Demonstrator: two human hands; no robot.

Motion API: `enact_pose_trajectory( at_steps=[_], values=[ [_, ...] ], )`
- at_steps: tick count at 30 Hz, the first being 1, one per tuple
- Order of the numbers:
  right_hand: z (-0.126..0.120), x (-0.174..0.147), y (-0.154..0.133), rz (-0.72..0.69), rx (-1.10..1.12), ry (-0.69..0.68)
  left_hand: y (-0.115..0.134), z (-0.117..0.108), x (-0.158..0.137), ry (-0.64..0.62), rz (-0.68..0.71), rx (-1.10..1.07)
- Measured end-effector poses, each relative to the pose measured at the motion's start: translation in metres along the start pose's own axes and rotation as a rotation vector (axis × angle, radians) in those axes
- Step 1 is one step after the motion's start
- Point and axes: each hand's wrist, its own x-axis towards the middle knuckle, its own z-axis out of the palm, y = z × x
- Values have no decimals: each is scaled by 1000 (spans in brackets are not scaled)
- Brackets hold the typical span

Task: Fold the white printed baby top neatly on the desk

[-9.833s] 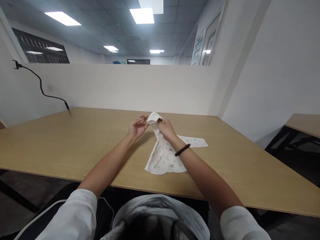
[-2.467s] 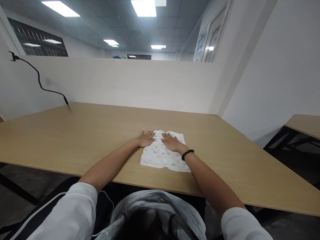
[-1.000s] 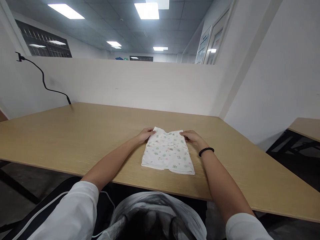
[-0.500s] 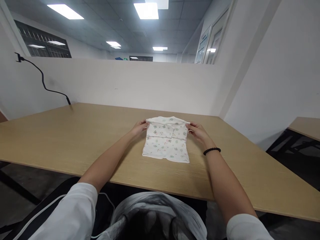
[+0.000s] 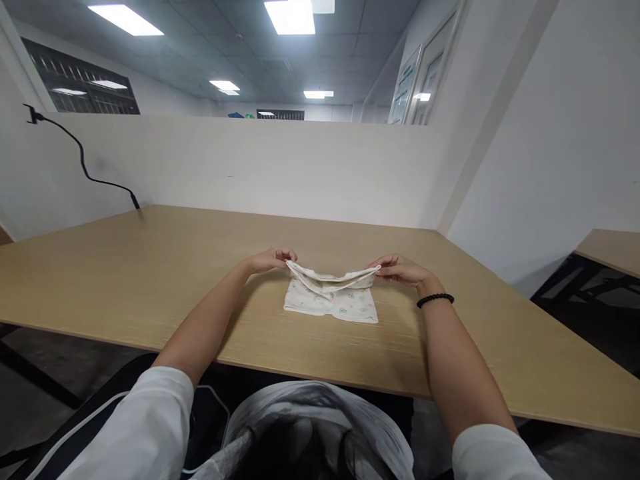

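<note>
A small white baby garment (image 5: 310, 301) with a pastel print lies partly folded on the wooden table. Its far edge is lifted and sags in the middle between my hands. My left hand (image 5: 270, 259) pinches the far left corner between thumb and fingers. At the far right corner, my right hand (image 5: 400, 269) pinches the cloth the same way; a black bead bracelet (image 5: 435, 300) circles that wrist. The near edge of the garment rests flat on the tabletop. Which piece of clothing it is exactly, I cannot tell.
The wooden table (image 5: 165, 267) reaches up to a white partition (image 5: 300, 167). A black gooseneck holder (image 5: 85, 167) rises at the table's back left. Another table (image 5: 610, 250) stands at the far right. A white cable (image 5: 75, 433) runs by my left side.
Both hands have raised the garment's far edge and brought it toward me. The upper part, which lay nearly flat, now folds over the lower part.
</note>
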Motion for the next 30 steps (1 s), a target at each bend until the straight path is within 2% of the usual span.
enact_pose_trajectory(
  at_steps=[4, 7, 10, 14, 16, 18, 22, 24, 27, 28, 30],
  values=[
    [1, 5, 1, -27, 27, 43, -2, 3, 3, -9, 42, -16],
    [-1, 6, 2, -42, 26, -5, -2, 4, 4, -43, 47, -19],
    [-5, 3, 5, -62, -17, -166, 2, 4, 1, -173, -4, 50],
    [-9, -2, 8, -30, -105, -476, 14, 3, -7, -496, -145, 290],
    [-11, -3, 7, -3, -133, -557, 19, 3, -8, -576, -166, 349],
    [-10, -3, 3, -2, -145, -563, 22, 5, -7, -520, -125, 348],
    [5, 1, -8, 19, -165, -567, 17, 22, 3, -278, -42, 423],
    [19, 5, -12, 83, -190, -586, 7, 38, 11, -159, -12, 531],
    [38, 13, -12, 251, -239, -612, -14, 64, 22, 88, 50, 735],
    [43, 16, -11, 305, -256, -617, -20, 72, 24, 106, 53, 804],
    [47, 20, -9, 355, -270, -608, -28, 83, 26, 20, 4, 912]
  ],
)
